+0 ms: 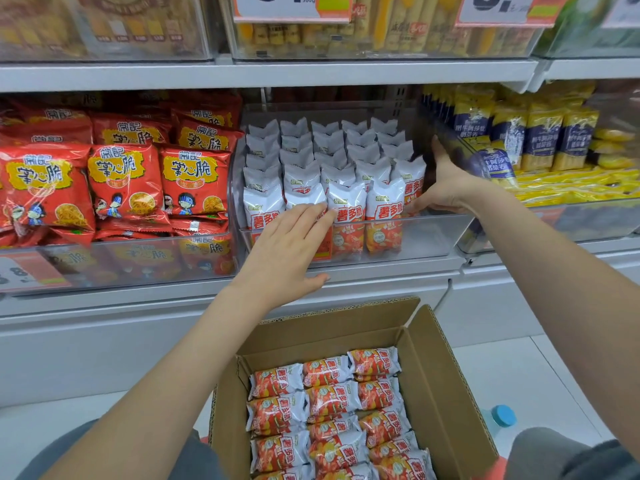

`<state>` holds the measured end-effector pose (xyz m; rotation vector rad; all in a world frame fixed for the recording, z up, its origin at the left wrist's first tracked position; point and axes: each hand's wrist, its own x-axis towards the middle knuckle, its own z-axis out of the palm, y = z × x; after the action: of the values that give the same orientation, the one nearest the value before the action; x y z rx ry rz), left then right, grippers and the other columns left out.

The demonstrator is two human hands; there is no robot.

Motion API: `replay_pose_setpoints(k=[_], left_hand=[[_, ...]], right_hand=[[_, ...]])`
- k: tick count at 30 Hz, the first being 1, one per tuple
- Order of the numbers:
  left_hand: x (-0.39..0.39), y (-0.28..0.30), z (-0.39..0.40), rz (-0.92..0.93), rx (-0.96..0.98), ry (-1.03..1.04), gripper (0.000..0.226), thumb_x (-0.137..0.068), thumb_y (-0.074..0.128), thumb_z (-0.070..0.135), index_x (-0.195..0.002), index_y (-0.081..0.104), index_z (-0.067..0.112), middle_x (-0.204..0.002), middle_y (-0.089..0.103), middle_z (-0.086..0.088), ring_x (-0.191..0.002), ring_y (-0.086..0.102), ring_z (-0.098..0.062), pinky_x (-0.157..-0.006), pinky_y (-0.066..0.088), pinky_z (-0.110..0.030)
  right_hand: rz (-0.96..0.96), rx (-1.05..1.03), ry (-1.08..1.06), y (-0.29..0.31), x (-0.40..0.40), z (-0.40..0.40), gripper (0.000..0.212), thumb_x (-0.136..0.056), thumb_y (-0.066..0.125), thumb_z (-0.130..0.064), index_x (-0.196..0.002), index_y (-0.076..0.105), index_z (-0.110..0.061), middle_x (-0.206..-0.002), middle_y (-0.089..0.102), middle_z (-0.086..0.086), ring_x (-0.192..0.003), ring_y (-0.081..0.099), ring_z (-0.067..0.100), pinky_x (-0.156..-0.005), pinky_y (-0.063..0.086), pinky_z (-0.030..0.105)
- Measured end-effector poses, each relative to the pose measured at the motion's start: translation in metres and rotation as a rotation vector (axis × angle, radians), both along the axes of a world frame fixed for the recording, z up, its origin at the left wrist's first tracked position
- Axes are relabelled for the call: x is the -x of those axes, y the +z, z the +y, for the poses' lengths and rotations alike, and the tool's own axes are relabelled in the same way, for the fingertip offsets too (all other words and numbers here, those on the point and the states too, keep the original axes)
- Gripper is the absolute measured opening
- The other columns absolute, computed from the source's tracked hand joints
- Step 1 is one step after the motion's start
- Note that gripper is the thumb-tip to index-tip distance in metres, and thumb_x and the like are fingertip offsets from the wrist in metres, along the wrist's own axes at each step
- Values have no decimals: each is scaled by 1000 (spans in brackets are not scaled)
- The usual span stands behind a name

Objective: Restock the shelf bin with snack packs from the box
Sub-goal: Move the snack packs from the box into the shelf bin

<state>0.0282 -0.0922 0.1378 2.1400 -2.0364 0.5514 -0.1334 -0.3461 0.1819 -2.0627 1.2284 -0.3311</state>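
A clear plastic shelf bin (429, 237) sits mid-shelf, holding several upright white and orange snack packs (346, 168) in rows. My left hand (287, 251) lies flat with straight fingers against the front row of packs, over the bin's front wall. My right hand (446, 185) is inside the bin at its right end, fingers spread, the fingertips touching the rightmost front pack. An open cardboard box (446, 382) stands below, in front of me, with several of the same snack packs (332, 410) lying flat in rows.
Left of the bin is another bin of red noodle-snack bags (128, 181). To its right are yellow and blue packs (540, 140). An upper shelf (277, 74) overhangs. A bottle with a blue cap (500, 417) stands on the floor right of the box.
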Motion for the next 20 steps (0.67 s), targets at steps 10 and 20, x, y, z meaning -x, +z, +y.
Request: replay_pose_setpoints(k=[10, 20], left_hand=[[25, 0, 22, -20, 194, -64, 71, -76, 72, 27, -136, 43, 3, -140, 44, -16, -127, 30, -31, -108, 33, -41], [77, -146, 89, 204, -639, 58, 36, -87, 55, 12, -122, 49, 8, -124, 51, -10, -115, 46, -27, -92, 43, -37]], right_hand=[[-152, 502, 51, -14, 45, 82, 55, -95, 49, -5, -146, 33, -16, -147, 41, 7, -136, 37, 23, -111, 31, 33], [243, 372, 314, -202, 103, 215, 41, -92, 52, -7, -132, 45, -15, -132, 52, 5, -115, 55, 24, -97, 46, 38]])
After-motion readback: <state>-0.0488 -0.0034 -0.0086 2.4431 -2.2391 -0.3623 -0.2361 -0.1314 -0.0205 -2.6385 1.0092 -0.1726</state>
